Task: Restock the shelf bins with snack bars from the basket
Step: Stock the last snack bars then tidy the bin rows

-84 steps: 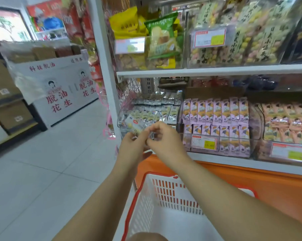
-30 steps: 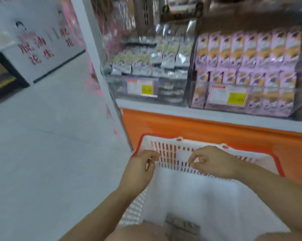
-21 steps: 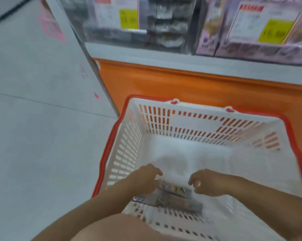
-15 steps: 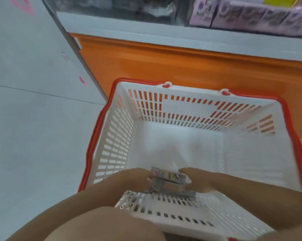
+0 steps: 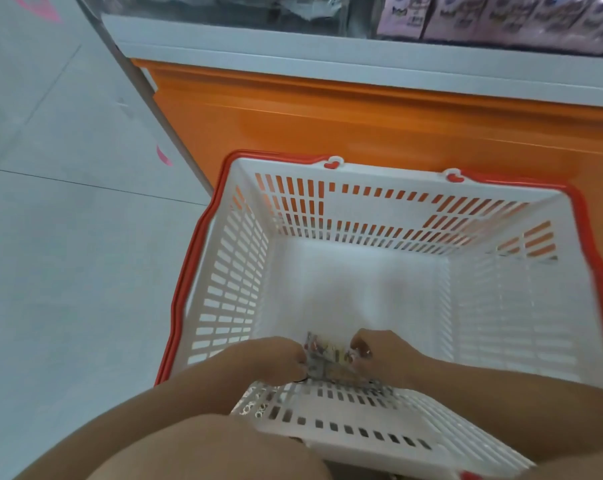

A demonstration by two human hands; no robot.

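Observation:
A white plastic basket (image 5: 224, 278) with a red rim stands on the floor in front of the shelf. Both my hands reach down inside it near its close wall. My left hand (image 5: 276, 358) and my right hand (image 5: 379, 355) hold a small bunch of silvery snack bars (image 5: 328, 358) between them, fingers curled round the two ends. More wrappers show through the slots of the near wall, partly hidden. The rest of the basket floor is bare white.
The orange base panel (image 5: 362, 126) of the shelf rises just beyond the basket, topped by a grey shelf edge (image 5: 328, 53). Purple snack packs (image 5: 501, 15) sit in a bin at top right. Grey tiled floor (image 5: 68, 237) lies to the left.
My hands left the upper shelf bin and dropped into the basket. They closed on the snack bars and have lifted them a little off the bottom. My view tilted down.

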